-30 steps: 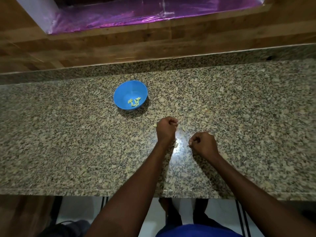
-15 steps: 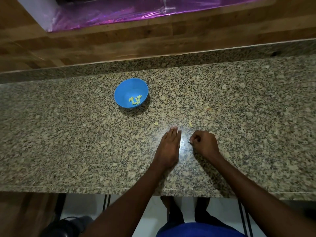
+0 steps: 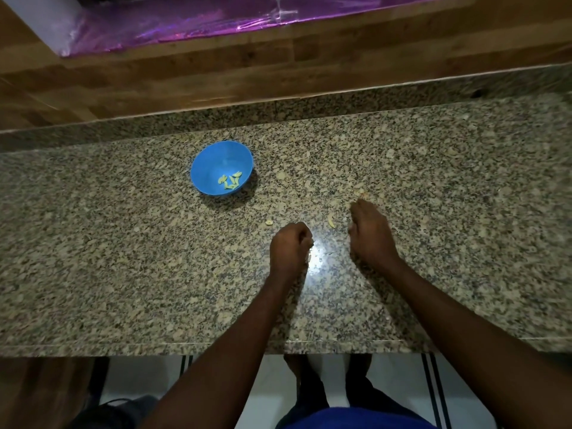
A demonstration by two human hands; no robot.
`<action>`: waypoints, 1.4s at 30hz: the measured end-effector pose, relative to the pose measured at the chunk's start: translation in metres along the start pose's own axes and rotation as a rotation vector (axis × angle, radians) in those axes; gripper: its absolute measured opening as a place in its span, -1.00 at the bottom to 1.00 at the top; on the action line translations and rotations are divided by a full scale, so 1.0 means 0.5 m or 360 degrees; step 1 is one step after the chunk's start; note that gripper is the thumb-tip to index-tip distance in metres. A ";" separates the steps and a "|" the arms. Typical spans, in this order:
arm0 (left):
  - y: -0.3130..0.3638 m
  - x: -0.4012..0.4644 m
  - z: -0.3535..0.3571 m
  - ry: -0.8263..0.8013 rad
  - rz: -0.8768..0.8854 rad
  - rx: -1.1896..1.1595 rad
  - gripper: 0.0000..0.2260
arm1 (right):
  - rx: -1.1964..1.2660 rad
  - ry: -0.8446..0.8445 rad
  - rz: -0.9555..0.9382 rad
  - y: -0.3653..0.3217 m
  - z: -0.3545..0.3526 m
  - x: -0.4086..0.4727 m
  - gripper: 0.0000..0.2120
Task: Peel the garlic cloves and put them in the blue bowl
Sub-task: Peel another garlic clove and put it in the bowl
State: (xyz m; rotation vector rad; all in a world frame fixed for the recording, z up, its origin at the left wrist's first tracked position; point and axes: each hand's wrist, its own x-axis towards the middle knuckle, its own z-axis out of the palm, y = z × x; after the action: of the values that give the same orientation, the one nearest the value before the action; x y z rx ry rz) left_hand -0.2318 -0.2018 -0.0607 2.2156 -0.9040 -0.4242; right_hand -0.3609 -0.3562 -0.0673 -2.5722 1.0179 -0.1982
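Nearest the camera, below the counter's front edge, a blue garment (image 3: 356, 419) and a pale tiled floor (image 3: 272, 385) show between the two forearms. On the speckled granite counter (image 3: 123, 274), the left hand (image 3: 289, 247) rests knuckles up with its fingers curled tightly into the palm; a pale sliver shows at the thumb side, but whether the hand pinches anything there cannot be told. Just to the right, across a bright glare spot on the stone, the right hand (image 3: 370, 233) lies blurred, its fingers reaching forward and down toward the counter, held close together; whether they grip anything cannot be told. Between the two hands, a little farther out, a pale garlic clove (image 3: 331, 220) lies on the stone, near the right hand's fingers but apart from them. A smaller pale piece (image 3: 269, 222) lies just beyond the left hand. A scrap (image 3: 361, 193) sits just past the right fingertips. Farther back and to the left, well apart from both hands, stands the blue bowl (image 3: 210, 162), upright, with several yellowish peeled cloves (image 3: 230, 181) gathered in its bottom. Behind the counter runs a low granite backsplash (image 3: 340, 103), then wooden boards (image 3: 185, 75), and at the top a strip of shiny purple film (image 3: 201, 20).
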 end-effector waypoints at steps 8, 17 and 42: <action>-0.028 -0.036 0.011 0.0234 0.0142 0.0267 -0.83 | -0.0113 -0.0301 -0.0300 0.004 0.063 -0.145 -0.43; -0.027 -0.066 0.042 0.0025 0.0258 0.0490 -0.55 | 0.0035 -0.0132 0.0045 0.048 0.032 -0.062 -0.37; -0.128 -0.063 -0.018 -0.0290 0.0419 0.0802 -0.27 | 0.0071 -0.0263 -0.0426 -0.141 0.138 -0.176 -0.37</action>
State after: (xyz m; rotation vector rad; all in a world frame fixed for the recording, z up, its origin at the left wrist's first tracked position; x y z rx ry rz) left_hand -0.2185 -0.1424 -0.0985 2.4781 -1.5159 -0.2981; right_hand -0.3627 -0.2291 -0.1036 -2.6260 0.6031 -0.0741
